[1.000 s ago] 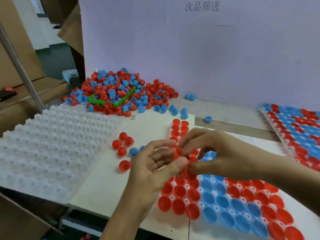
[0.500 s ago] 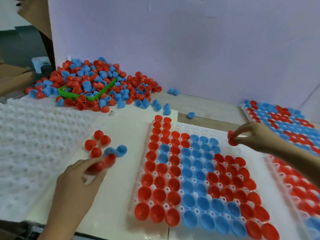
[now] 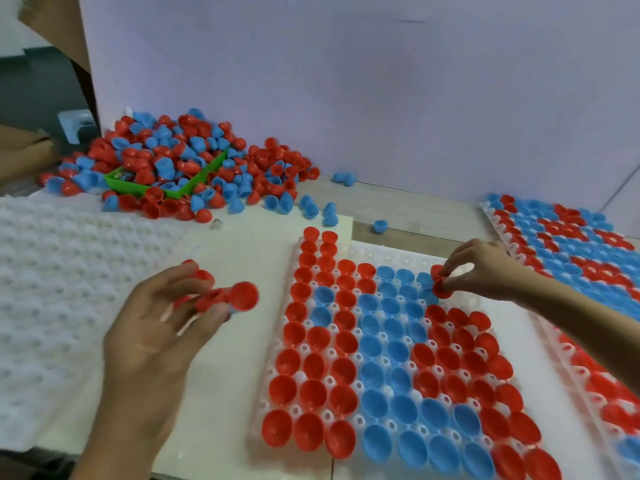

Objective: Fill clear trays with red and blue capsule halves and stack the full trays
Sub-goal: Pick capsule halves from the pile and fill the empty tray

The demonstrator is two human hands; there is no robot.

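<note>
Red and blue capsule halves fill most pockets of the clear tray [image 3: 349, 252], dome-down, glossy. Left hand [image 3: 156, 327], over the bare white board [image 3: 242, 244], grips red halves [image 3: 239, 296] in blurred, loosely curled fingers. Right hand [image 3: 481, 268] pinches a red half [image 3: 439, 287] over the tray's far pockets, several unfilled. Dimpled empty trays [image 3: 62, 271] lie left; filled trays [image 3: 568, 237] right. Beyond, a loose pile [image 3: 180, 161] buries a green bin [image 3: 187, 188] on the tabletop [image 3: 415, 206].

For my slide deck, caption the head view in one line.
Right hand sets a red capsule half into the clear tray; left hand holds more red halves.
</note>
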